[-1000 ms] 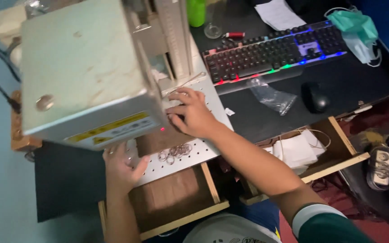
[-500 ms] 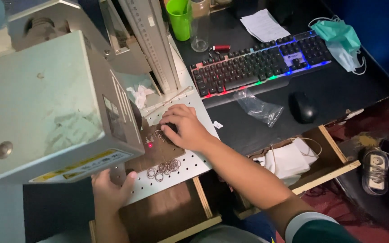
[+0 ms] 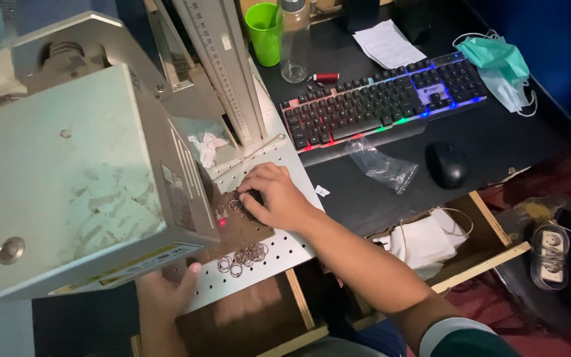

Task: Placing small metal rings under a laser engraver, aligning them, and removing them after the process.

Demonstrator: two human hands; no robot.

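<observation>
The left hand [image 3: 163, 297] is nearest, low in the picture. It rests at the front edge of a white plate full of small holes [image 3: 259, 264], partly tucked under the big grey machine box [image 3: 74, 178]. One of its fingers [image 3: 190, 274] points up onto the plate, but the others are hidden, so I cannot tell if they are spread or curled. Just beside that finger lies a small pile of thin metal rings [image 3: 242, 258] — they sit on the edge of a brown board [image 3: 249, 231] that lies on the plate.

A little further in, the right hand [image 3: 275, 198] lies on the brown board. Its fingers [image 3: 252, 195] are bent and pressed close together, tips down on a few more rings [image 3: 236, 206] (whether they pinch one, I cannot tell). A tiny red dot of light [image 3: 222, 223] glows on the board just beside these rings, under the machine box.

To the right, on the black table [image 3: 497, 142], a clear plastic bag [image 3: 381, 165] lies near a black mouse [image 3: 447, 165]. Lower down are white cloth masks [image 3: 424, 241] on a wooden shelf.

Further back is a keyboard [image 3: 381, 99] with coloured lights — a green face mask [image 3: 497, 63] lies at its far end. Behind it are a white paper [image 3: 388, 43], a clear bottle [image 3: 293, 39] and a green cup [image 3: 264, 33]. A tall post with a ruler on it [image 3: 223, 66] rises from the back of the plate.
</observation>
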